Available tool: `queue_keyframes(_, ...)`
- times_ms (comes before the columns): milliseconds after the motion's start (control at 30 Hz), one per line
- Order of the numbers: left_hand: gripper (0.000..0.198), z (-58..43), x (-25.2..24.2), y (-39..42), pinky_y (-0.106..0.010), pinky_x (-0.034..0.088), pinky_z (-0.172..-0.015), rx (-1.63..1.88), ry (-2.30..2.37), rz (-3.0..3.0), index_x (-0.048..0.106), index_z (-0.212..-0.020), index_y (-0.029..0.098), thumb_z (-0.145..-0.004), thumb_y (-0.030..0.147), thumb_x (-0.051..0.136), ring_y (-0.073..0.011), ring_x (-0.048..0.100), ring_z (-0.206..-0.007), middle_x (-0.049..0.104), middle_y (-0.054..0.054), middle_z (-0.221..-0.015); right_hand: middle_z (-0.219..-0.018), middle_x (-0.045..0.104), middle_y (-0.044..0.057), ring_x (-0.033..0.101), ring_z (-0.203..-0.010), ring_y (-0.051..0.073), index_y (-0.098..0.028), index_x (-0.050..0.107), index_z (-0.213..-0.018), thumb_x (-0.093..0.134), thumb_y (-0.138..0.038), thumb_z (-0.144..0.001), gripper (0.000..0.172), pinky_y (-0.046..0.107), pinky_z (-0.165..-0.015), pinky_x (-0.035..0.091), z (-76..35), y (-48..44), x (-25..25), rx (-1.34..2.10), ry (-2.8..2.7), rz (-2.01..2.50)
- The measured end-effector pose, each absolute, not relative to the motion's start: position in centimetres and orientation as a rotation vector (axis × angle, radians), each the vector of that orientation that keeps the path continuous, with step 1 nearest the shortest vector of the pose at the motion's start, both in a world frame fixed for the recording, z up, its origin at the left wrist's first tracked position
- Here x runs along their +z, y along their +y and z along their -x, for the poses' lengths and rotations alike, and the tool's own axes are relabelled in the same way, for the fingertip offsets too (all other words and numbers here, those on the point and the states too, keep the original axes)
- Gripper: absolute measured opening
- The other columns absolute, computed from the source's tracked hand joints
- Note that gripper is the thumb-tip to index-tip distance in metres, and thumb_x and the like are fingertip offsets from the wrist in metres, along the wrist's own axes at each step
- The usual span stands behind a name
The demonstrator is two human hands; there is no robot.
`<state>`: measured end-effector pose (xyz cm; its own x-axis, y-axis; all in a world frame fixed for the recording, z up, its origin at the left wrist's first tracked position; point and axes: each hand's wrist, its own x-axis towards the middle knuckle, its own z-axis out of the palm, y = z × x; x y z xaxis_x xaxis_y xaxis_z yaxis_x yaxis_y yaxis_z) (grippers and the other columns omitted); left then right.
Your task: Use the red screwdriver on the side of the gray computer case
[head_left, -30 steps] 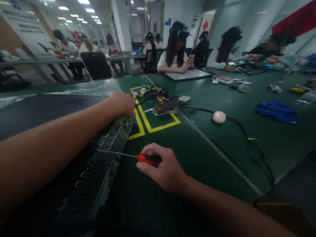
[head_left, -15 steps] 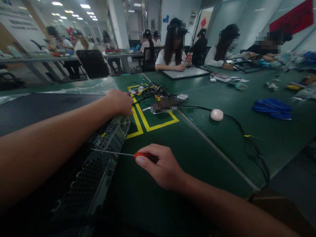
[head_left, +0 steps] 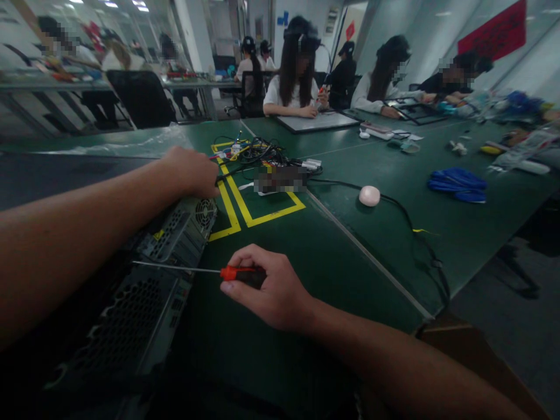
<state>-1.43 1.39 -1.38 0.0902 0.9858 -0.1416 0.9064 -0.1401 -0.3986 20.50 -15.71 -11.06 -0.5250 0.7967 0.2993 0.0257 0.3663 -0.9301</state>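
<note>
A desktop computer case (head_left: pixel 144 303) lies on its side on the green table (head_left: pixel 306 256), its perforated rear panel and fan grille facing me. My left hand (head_left: pixel 188 171) is closed over the case's far top corner, pressing on it. My right hand (head_left: pixel 266 289) is wrapped round the red and black handle of a screwdriver (head_left: pixel 196 270). The thin shaft points left and its tip touches the rear panel of the case.
Yellow tape outlines and a tangle of cables (head_left: pixel 262 154) lie beyond the case. A pink round device (head_left: pixel 370 196) with a black cord and blue gloves (head_left: pixel 457 184) sit to the right. Several people work at the far side of the table. The table edge drops off at right.
The view has shifted so everything sits further left and lower. My right hand with the screwdriver stays at the rear panel and my left hand remains on the case.
</note>
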Motion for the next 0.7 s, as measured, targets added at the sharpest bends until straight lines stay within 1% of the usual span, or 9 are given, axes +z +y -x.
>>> queue_keyframes(67,0.058,1.3,-1.2,1.3,-0.06,0.054,-0.108,0.537,-1.925,2.166,0.087,-0.129,0.025,-0.084,0.059,0.07,-0.0464,0.071,-0.127,0.083,-0.021,-0.133,-0.087,0.072,-0.001,0.066,-0.075,0.016,-0.022,0.071,-0.102,0.082,-0.034,-0.094,0.018,0.029,-0.072,0.052,-20.5,-15.8,-11.0,1.233,-1.837,0.738)
queue_keyframes(133,0.059,1.0,-1.0,1.0,-0.059,0.054,-0.109,0.532,-1.931,2.172,0.086,-0.129,0.025,-0.084,0.06,0.072,-0.0453,0.071,-0.128,0.083,-0.02,-0.133,-0.084,0.071,-0.002,0.064,-0.072,0.015,-0.022,0.072,-0.102,0.082,-0.035,-0.094,0.019,0.029,-0.069,0.05,-20.6,-15.8,-11.0,1.21,-1.844,0.754)
queue_keyframes(300,0.06,0.3,-0.4,0.2,-0.059,0.058,-0.106,0.656,-1.837,2.136,0.08,-0.138,0.012,-0.095,0.051,0.063,-0.0436,0.073,-0.125,0.08,-0.026,-0.139,-0.085,0.072,-0.001,0.065,-0.074,0.016,-0.021,0.075,-0.102,0.082,-0.034,-0.095,0.017,0.029,-0.071,0.05,-20.6,-15.8,-11.2,1.199,-1.84,0.753)
queue_keyframes(433,0.06,0.1,-0.2,-0.1,-0.061,0.058,-0.107,0.643,-1.843,2.15,0.08,-0.138,0.011,-0.096,0.051,0.063,-0.0459,0.073,-0.126,0.078,-0.027,-0.142,-0.088,0.075,0.001,0.067,-0.077,0.016,-0.019,0.079,-0.102,0.082,-0.033,-0.096,0.015,0.03,-0.073,0.05,-20.6,-15.7,-11.1,1.168,-1.832,0.737)
queue_keyframes(567,0.064,0.2,-0.2,-0.1,-0.064,0.057,-0.107,0.631,-1.846,2.169,0.078,-0.14,0.005,-0.096,0.049,0.063,-0.0488,0.072,-0.128,0.077,-0.031,-0.142,-0.088,0.075,0.003,0.066,-0.077,0.016,-0.017,0.083,-0.1,0.076,-0.033,-0.102,0.018,0.03,-0.075,0.049,-20.8,-15.6,-10.8,1.084,-1.915,0.733)
queue_keyframes(633,0.063,0.3,-0.3,0.1,-0.062,0.056,-0.108,0.626,-1.856,2.158,0.079,-0.14,0.01,-0.095,0.051,0.064,-0.0475,0.072,-0.129,0.078,-0.028,-0.141,-0.087,0.075,0.003,0.066,-0.077,0.016,-0.017,0.083,-0.101,0.074,-0.033,-0.104,0.02,0.03,-0.075,0.049,-20.8,-15.6,-10.8,1.083,-1.929,0.741)
queue_keyframes(700,0.061,0.5,-0.6,0.5,-0.058,0.055,-0.108,0.62,-1.89,2.135,0.082,-0.139,0.019,-0.091,0.054,0.067,-0.0457,0.071,-0.13,0.081,-0.022,-0.137,-0.087,0.075,0.003,0.066,-0.076,0.016,-0.017,0.084,-0.101,0.073,-0.034,-0.104,0.02,0.03,-0.074,0.05,-20.8,-15.6,-10.8,1.088,-1.929,0.756)
